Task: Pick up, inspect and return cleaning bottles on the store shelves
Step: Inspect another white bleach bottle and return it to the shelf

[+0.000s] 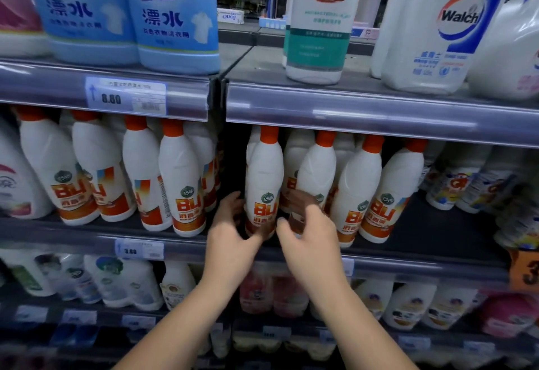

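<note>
A white disinfectant bottle [264,177] with an orange cap and an orange "84" label stands upright on the middle shelf [423,256], at the left end of its row. My left hand [232,229] wraps its lower left side, with the fingers behind it and the thumb across the base. My right hand [310,232] is just right of the bottle with spread, motion-blurred fingers. Its thumb is close to the label, and I cannot tell whether it touches. Several matching bottles [354,192] stand close on the right.
More matching bottles [180,183] fill the shelf's left section. The upper shelf rail [364,107] hangs just above the caps. On top stand blue bleach bottles [178,17], a Lifebuoy bottle [319,20] and a Walch jug [437,28]. Lower shelves hold other cleaners [125,282].
</note>
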The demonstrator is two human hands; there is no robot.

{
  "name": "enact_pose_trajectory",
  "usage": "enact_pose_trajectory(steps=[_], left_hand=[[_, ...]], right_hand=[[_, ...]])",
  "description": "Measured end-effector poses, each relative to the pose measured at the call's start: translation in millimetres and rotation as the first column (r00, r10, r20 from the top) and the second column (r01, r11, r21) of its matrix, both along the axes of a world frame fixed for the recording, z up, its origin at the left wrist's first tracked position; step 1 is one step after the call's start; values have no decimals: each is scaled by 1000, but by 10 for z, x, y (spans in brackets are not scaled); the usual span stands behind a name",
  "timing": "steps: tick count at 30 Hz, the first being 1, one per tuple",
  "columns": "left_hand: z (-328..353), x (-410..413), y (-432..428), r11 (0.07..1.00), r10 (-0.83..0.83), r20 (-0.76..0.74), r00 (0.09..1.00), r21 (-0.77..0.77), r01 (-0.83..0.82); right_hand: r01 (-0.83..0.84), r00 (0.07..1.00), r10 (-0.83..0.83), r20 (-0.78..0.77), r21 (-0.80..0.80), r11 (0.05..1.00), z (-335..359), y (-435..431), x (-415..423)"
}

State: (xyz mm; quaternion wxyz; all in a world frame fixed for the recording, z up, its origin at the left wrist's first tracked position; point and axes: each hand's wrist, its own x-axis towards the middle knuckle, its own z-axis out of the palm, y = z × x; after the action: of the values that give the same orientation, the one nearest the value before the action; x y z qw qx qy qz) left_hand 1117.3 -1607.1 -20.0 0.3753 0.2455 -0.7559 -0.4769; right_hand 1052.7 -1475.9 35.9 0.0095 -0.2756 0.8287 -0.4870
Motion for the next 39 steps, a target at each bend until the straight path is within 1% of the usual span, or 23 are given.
enact_pose_trajectory(steps=[2, 4, 9, 11, 14, 16, 18, 20, 22, 24, 25, 27, 29, 30, 32, 37, 39], left_hand=[[38, -117, -69, 998, -60, 8, 998, 3, 60], [48, -185, -133, 998, -65, 9, 998, -15, 65], [89, -118, -141, 997, -77, -58, 995, 24, 79], [107, -59, -142, 995, -94, -75, 993, 20, 96], [140, 115, -144, 994, -101, -57, 993, -57, 98], [180, 265, -112, 985, -93, -58, 994, -150, 84], [246, 401, -36, 972, -152, -70, 986, -190, 136], [304, 523, 75, 954, -251, -79, 965, -190, 232], [342, 632, 195, 944, -314, -75, 946, -130, 303], [359, 710, 313, 919, -392, -67, 917, 10, 394], [359, 733, 369, 879, -459, -78, 885, 107, 465], [352, 761, 459, 747, -582, -144, 800, 294, 597], [325, 782, 524, 635, -638, -201, 743, 409, 656], [306, 790, 556, 608, -650, -212, 730, 432, 666], [258, 800, 621, 587, -654, -224, 723, 453, 671], [147, 802, 807, 542, -658, -266, 704, 481, 688], [135, 795, 875, 521, -669, -279, 689, 485, 702]], right_hand=[[-13, 1000, 11, 28, 62, 998, 26, -150, 9], [-3, 1000, 0, 31, 89, 996, 19, -230, 10], [14, 997, -16, 81, 26, 1000, 13, -262, 4], [-9, 998, 10, 65, -14, 1000, 29, -239, 29], [-95, 994, 102, 48, -130, 987, 41, -107, 73], [-217, 972, 231, 38, -220, 951, 83, 19, 109], [-335, 936, 352, -1, -303, 892, 147, 156, 139], [-402, 902, 432, 0, -372, 837, 222, 284, 172], [-393, 886, 460, 57, -436, 810, 285, 400, 196], [-341, 893, 437, 109, -471, 814, 313, 512, 205], [-317, 893, 427, 139, -478, 819, 313, 563, 204], [-286, 889, 417, 191, -480, 829, 298, 646, 207], [-264, 892, 394, 223, -451, 853, 268, 718, 220], [-255, 895, 382, 232, -436, 863, 258, 757, 224], [-263, 893, 385, 233, -423, 867, 262, 841, 216], [-316, 860, 447, 245, -432, 845, 331, 1008, 148], [-334, 859, 460, 223, -437, 835, 359, 1048, 145]])
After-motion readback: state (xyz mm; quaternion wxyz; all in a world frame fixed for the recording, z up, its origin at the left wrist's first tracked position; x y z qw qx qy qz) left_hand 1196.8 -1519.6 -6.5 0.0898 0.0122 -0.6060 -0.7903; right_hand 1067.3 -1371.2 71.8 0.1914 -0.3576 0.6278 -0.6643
